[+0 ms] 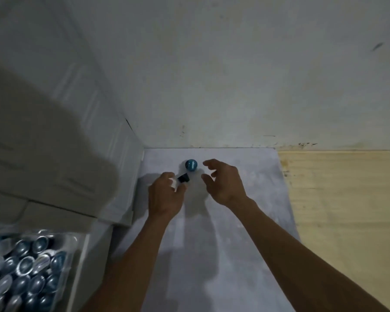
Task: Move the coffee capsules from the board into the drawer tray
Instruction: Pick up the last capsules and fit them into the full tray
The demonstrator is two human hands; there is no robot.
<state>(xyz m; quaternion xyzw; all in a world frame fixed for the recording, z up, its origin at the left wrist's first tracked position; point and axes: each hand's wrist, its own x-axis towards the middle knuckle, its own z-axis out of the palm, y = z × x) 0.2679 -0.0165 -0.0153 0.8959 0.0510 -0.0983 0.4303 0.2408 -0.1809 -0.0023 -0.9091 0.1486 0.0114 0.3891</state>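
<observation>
Landmark: blue capsule [191, 165], sitting alone on the pale board [245, 221] near its far edge, close to the wall [212, 75]. Far to the lower left of that capsule: tray [76, 248] in the open drawer, clear plastic, filled with many blue and silver capsules [25, 264], piled loosely; this area is blurred, count not readable. Above the tray and left of the blue capsule: white cabinet fronts [61, 109], also blurred. Just below and left of the blue capsule: left hand [164, 194], fingers curled, pinching a small dark capsule [183, 178] with a white part next to it at the fingertips; exact grip detail not clear. The dark capsule is near the blue one, apart from it. Just right of the blue capsule: right hand [223, 181], fingers spread and bent in a claw, thumb and forefinger apart, holding nothing, not touching the capsule. Both forearms cast shadows on the board. Well to the right of the blue capsule: bare wooden tabletop [347, 210], light grain, beside the board's right edge.
</observation>
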